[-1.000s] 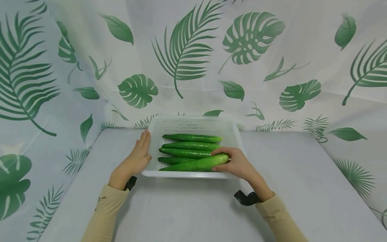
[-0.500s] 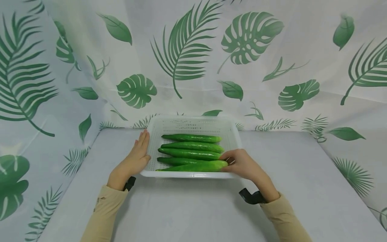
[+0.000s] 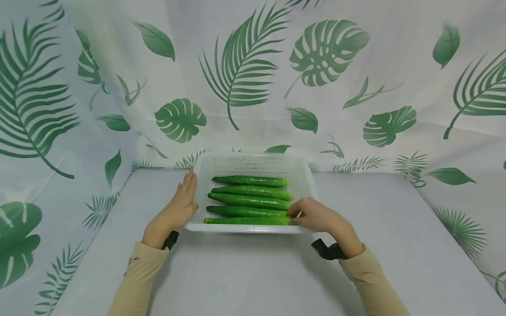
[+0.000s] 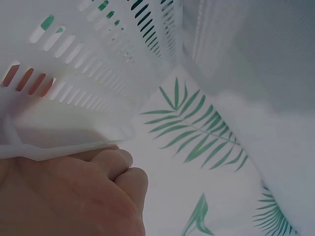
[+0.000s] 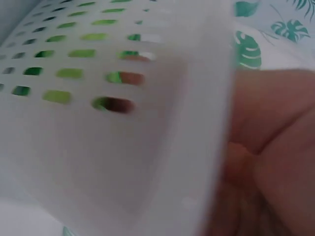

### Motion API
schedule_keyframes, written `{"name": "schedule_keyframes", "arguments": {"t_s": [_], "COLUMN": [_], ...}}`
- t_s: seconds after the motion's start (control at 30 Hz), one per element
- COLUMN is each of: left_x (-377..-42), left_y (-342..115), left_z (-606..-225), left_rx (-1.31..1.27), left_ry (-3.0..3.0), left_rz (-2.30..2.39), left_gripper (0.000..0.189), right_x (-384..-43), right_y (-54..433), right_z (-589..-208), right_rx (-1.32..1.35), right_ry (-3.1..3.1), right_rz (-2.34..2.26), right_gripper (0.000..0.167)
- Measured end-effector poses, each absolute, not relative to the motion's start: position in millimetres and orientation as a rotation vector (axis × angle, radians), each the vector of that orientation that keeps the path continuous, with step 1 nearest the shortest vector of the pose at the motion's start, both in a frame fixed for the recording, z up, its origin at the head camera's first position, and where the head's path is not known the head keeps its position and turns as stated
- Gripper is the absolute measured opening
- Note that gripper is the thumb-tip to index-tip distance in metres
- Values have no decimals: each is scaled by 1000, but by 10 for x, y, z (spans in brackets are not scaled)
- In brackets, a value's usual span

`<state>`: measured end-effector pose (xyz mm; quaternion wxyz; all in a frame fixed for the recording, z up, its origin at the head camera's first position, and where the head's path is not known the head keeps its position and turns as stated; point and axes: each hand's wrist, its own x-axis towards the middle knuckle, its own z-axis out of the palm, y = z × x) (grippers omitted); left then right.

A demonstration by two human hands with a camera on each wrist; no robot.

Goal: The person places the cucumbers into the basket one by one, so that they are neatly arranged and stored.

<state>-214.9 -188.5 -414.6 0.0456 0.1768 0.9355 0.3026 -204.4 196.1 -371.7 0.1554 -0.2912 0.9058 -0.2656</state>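
A white perforated plastic basket (image 3: 253, 228) holds several green cucumbers laid side by side. My left hand (image 3: 179, 204) rests against the basket's left side with straight fingers. In the left wrist view, that hand (image 4: 78, 196) sits at the basket's rim. My right hand (image 3: 318, 217) reaches over the right front corner and pinches the pale right end of the front cucumber (image 3: 247, 221), which lies along the basket's front wall. The right wrist view shows the slotted wall (image 5: 98, 152) hiding these fingertips, with glimpses of skin and green through its slots.
The basket stands on a table with a pale cloth (image 3: 253, 272), near its back edge. Behind it hangs a white curtain (image 3: 261, 123) printed with green leaves, which continues along both sides. A black wrist mount (image 3: 328, 250) hangs under the right wrist.
The front cucumber's right end has come down from over its neighbour, and it now lies lower along the front wall. My right hand has lowered with it; the left hand stays in place.
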Motion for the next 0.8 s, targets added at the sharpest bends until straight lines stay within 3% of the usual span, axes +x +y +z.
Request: {"name": "schedule_keyframes", "arguments": {"t_s": [0.57, 0.8], "left_x": [-2202, -2203], "left_y": [-1881, -1898], "left_z": [-4167, -4177], "left_rx": [538, 553], "left_ry": [2855, 2823], "left_rz": [937, 1026], "left_gripper": [79, 77], "right_x": [-2064, -1981], "right_y": [1956, 2154], "right_z": [-3598, -3384], "right_rx": [-923, -915], "right_ry": [2497, 2636], "right_rz": [-693, -811], "right_gripper": [22, 28]}}
